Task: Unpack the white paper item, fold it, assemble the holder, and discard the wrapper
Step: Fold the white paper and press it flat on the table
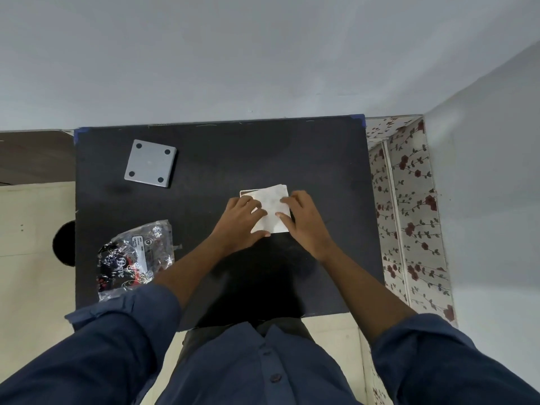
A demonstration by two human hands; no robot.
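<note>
A stack of white paper napkins [271, 207] lies on the black table [222, 159], right of centre. Under its far left corner a pale edge shows; I cannot tell what it belongs to. My left hand [244, 222] presses on the stack's left side, fingers flat on top. My right hand [301, 217] holds the right side, fingertips on the paper. A grey square holder part [150, 163] with dark round pads at its corners lies at the far left of the table. The crumpled clear wrapper [136, 257] with dark print lies at the near left.
The table stands against a pale wall [263, 54]. A flower-patterned surface [409, 206] runs along the table's right edge. On the left are a cream floor [32, 229] and a dark round object [65, 244] at the table's edge.
</note>
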